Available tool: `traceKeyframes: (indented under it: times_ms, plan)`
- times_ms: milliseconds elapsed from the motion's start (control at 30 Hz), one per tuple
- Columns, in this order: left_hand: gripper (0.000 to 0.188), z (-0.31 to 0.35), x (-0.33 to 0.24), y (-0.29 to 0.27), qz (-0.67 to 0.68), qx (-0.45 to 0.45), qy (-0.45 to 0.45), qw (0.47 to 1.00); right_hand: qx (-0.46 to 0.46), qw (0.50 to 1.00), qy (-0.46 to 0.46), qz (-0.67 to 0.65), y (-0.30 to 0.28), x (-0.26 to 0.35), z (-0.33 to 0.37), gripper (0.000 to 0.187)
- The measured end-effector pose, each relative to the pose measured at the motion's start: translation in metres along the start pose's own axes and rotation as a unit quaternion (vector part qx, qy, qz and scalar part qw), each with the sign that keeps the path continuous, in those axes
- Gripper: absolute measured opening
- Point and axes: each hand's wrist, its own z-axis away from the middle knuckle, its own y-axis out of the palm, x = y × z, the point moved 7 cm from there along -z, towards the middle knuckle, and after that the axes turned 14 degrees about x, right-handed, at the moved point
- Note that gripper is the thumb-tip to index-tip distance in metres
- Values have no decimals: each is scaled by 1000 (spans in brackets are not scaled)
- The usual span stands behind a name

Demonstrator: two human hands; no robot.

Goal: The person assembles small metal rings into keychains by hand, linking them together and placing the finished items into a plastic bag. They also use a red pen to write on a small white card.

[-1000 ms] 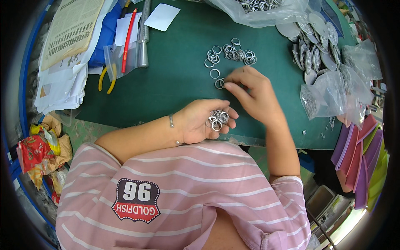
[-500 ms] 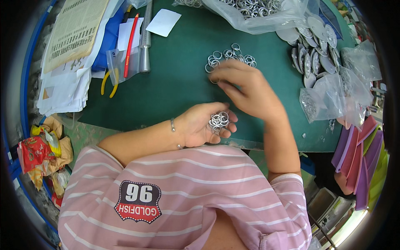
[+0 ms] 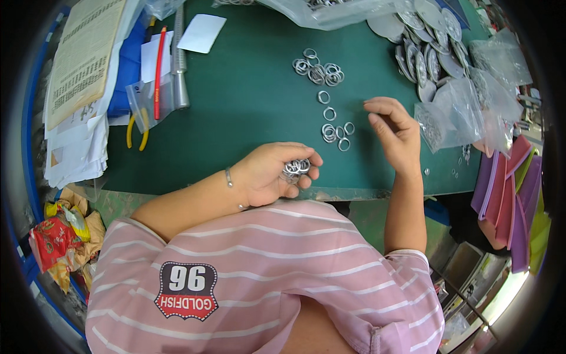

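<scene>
Probably against spills, left hand [image 3: 268,173] cups metal rings [image 3: 296,167] palm-up. Right hand [image 3: 398,139] looks empty, thumb parted from fingertips [image 3: 367,101], near loose rings [image 3: 328,133] on green table [image 3: 247,106], perhaps spaced for easy reach.

Print's on my black-and-red shield-shaped shirt badge [image 3: 186,291] below my left fingers [image 3: 316,158], plus yellowish rectangular paper [image 3: 85,59] way up-left.
</scene>
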Motion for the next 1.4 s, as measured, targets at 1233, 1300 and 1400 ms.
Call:
traceKeyframes:
  times_ms: [1233, 1300, 1400]
  plan:
    - [25, -10, 9, 10, -11, 16, -46, 999, 95, 987, 69, 109, 40, 11, 20, 20]
    - [24, -10, 8, 7, -13, 9, -40, 999, 88, 992, 39, 81, 45, 21, 12, 20]
    - [24, -9, 7, 7, -28, -6, -38, 999, 69, 992, -14, 103, 53, 23, 2, 19]
